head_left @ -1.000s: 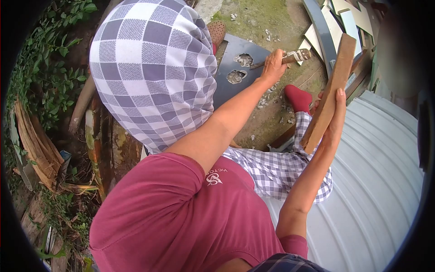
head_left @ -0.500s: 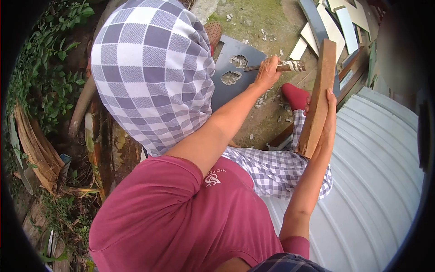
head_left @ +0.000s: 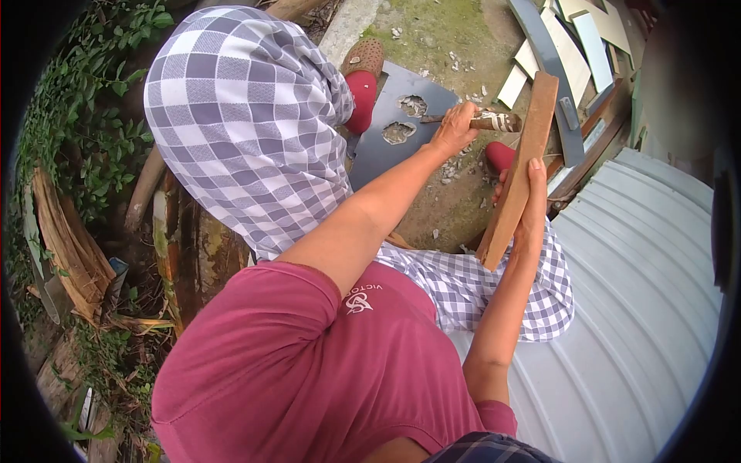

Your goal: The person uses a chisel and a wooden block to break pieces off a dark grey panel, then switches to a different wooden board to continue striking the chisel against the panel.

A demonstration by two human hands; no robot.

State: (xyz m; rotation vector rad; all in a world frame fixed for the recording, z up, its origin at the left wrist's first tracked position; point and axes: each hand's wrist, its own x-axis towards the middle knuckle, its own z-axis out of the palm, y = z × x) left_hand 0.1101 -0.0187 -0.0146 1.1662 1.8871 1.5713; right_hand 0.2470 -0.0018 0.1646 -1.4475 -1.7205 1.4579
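My left hand (head_left: 457, 131) is closed around a chisel (head_left: 498, 122) whose handle end is wrapped in something whitish. Its thin blade points left, with the tip at the edge of a ragged hole in a grey board (head_left: 378, 160). Two such rough holes show in the board, with pale broken material inside. In my right hand (head_left: 529, 197) is a long wooden block (head_left: 532, 131), gripped near its middle and tilted. The block's side lies right at the butt of the chisel handle in this view.
My red-socked foot (head_left: 361, 100) in a brown clog rests at the board's edge. Pale crumbs litter the mossy concrete (head_left: 440, 38). Offcut boards (head_left: 590, 50) are piled at the upper right. Corrugated metal sheeting (head_left: 617, 309) lies to my right; split wood (head_left: 69, 247) and plants are at left.
The wooden block has swung left, up to the end of the chisel handle. My left hand still holds the chisel at the hole. The view has shifted slightly, showing more of my clog and sock.
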